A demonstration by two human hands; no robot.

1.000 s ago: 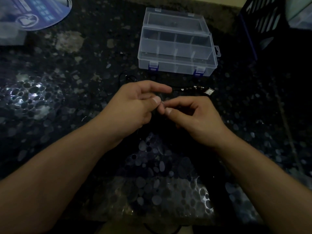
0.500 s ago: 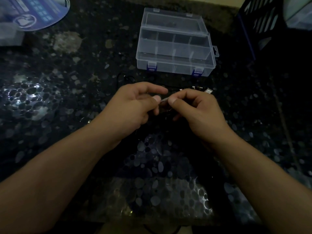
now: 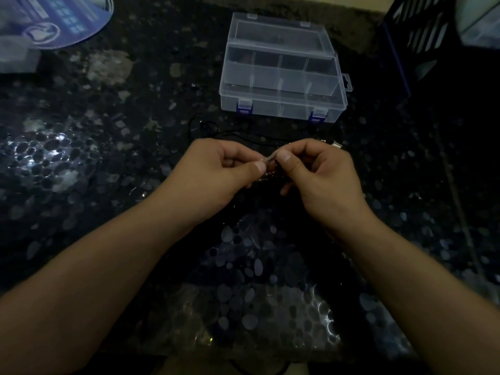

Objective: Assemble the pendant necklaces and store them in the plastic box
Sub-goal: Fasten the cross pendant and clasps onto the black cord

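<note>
Two hands at centre, thumbs almost meeting. Left hand with fingers curled, thumb and forefinger pinching one end of a small silvery necklace piece; right hand likewise curled, pinching the other end. Too small and dim to say whether clasp, chain or pendant. Both forearms bare, reaching in from the lower corners.

Just beyond the knuckles, one thin black cord lying looped on the dark speckled countertop, running from the left toward a small metal fitting just past the right hand.

Farther back, one clear plastic box, lid open and tilted up behind, two blue latches on the front wall. Base split by dividers into a front row of three compartments and another row behind; contents not discernible.

Top left corner, one blue rounded sheet with pale printing and an emblem, lettering unreadable. Top right, one dark slatted crate.
</note>
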